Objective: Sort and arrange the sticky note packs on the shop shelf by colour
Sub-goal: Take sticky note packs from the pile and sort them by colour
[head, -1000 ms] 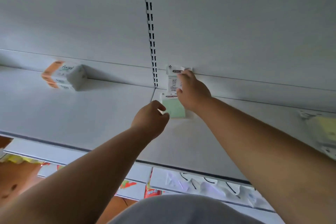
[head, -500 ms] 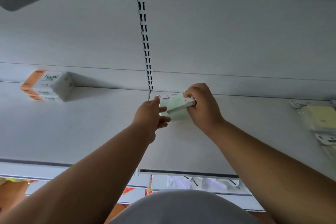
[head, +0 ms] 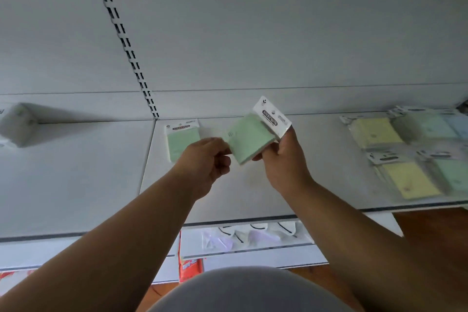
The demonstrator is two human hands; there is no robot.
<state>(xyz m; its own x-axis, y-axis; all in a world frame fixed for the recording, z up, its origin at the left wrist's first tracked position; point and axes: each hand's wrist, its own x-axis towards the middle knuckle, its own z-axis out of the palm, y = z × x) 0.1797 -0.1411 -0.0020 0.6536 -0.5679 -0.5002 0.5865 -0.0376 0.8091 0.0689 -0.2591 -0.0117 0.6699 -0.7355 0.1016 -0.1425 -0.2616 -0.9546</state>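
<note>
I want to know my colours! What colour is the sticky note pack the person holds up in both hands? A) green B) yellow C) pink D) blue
A: the pack, pinched between the left hand and the right hand, is pale green under its white header card, like the green pack lying on the shelf.

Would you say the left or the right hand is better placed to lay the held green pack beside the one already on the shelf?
Probably the left hand: it pinches the held green pack nearest the shelved green pack. The right hand grips the far side.
</note>
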